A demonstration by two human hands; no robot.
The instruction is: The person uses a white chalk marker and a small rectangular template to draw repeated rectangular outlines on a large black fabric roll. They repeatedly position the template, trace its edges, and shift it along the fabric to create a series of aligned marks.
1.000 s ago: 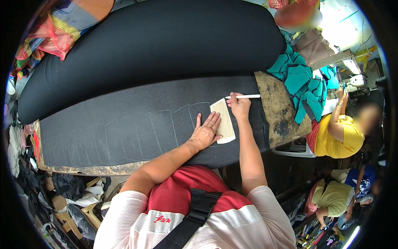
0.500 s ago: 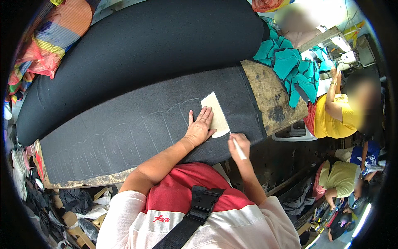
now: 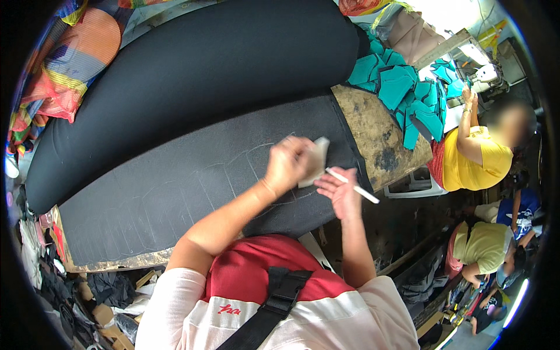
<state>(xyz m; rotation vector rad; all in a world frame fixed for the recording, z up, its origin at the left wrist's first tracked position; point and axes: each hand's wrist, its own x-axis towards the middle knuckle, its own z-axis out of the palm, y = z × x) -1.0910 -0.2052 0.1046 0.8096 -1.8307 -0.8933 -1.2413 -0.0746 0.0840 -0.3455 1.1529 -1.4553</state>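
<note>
Black fabric [image 3: 169, 195] lies over the table, marked with a row of pale curved and straight outlines. Over its right part, my left hand [image 3: 288, 163] is closed on a pale flat template [image 3: 317, 162], which is tilted and smeared by motion. Just to the right, my right hand [image 3: 344, 195] holds a slim white pen [image 3: 353, 185] between thumb and fingers. The pen slants down to the right, its upper end near the template's lower corner. Some fingers of the right hand are stretched out below the template.
A large roll of black fabric [image 3: 204, 76] lies along the table's far side. Teal cut pieces [image 3: 399, 84] are heaped on the bare wooden tabletop [image 3: 367, 122] at the right. Beyond, a person in yellow [image 3: 475, 157] works at a sewing machine [image 3: 485, 74]. Scraps [image 3: 111, 289] fill the lower left.
My left hand no longer lies flat; it has lifted the template off the fabric and tilted it. The pen has left the template's edge and swung round in my right hand.
</note>
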